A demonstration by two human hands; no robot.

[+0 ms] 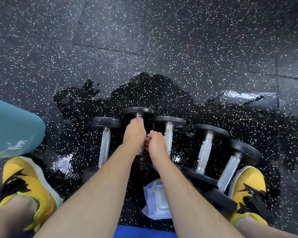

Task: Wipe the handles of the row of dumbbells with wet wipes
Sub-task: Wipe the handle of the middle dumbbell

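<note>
Several black dumbbells with knurled steel handles lie side by side on the speckled rubber floor (162, 40). My left hand (134, 133) grips the handle of the second dumbbell (139, 111) near its far head; a bit of white shows at the fingertips, and no wipe is plainly visible. My right hand (156, 143) is just to the right, its fingers curled against the same handle lower down. The first dumbbell (105, 145), third dumbbell (168, 134), fourth dumbbell (205, 152) and fifth dumbbell (229, 170) lie untouched. A white wet wipes pack (155, 201) lies between my forearms.
The floor around the dumbbells is wet and glossy. My yellow and black shoes stand at either side, the left shoe (27, 182) and the right shoe (248, 188), which touches the fifth dumbbell. A teal padded object (10, 127) sits at the left edge. Blue fabric (144, 231) shows at the bottom.
</note>
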